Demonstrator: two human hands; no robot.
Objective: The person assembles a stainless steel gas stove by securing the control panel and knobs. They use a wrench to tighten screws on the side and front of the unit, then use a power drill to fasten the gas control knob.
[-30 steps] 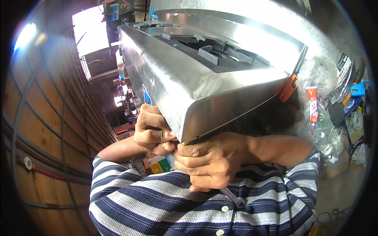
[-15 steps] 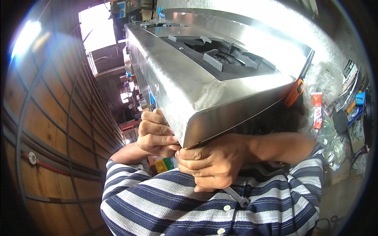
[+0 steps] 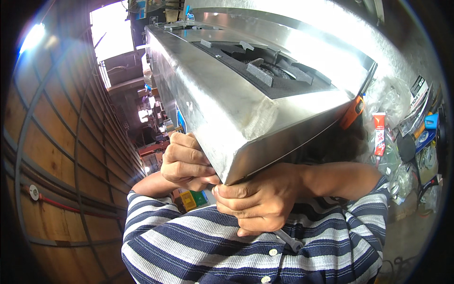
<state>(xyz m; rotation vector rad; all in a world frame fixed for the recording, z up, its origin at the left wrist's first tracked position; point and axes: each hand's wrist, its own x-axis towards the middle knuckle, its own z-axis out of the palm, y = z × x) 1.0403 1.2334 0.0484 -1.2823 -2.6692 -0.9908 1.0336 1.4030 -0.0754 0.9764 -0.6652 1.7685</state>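
Note:
A stainless steel gas stove [image 3: 217,123] fills the middle, its near corner pointing down toward me. My left hand [image 3: 187,161] is at the lower left of this corner, fingers curled and thumb pressed in against the bottom edge. Whatever sits between those fingertips is hidden. Just under the corner, my right hand [image 3: 257,201] is closed round a grey wrench [image 3: 289,240], whose one end sticks out below the fist toward my shirt. The wrench's other end cannot be seen. Both hands nearly meet at the stove's lower corner.
A black burner with grey pan supports [image 3: 272,68] is on the stove top. An orange-handled lighter [image 3: 352,113] is beside its right side. Further right lie a red and white tube [image 3: 379,135], plastic bags [image 3: 390,97] and tools. A yellow and green box [image 3: 191,199] shows below my left hand.
The view has shifted slightly, so the stove corner appears a little lower and further right. Both hands keep their places at the corner, and the wrench end has moved slightly right and down.

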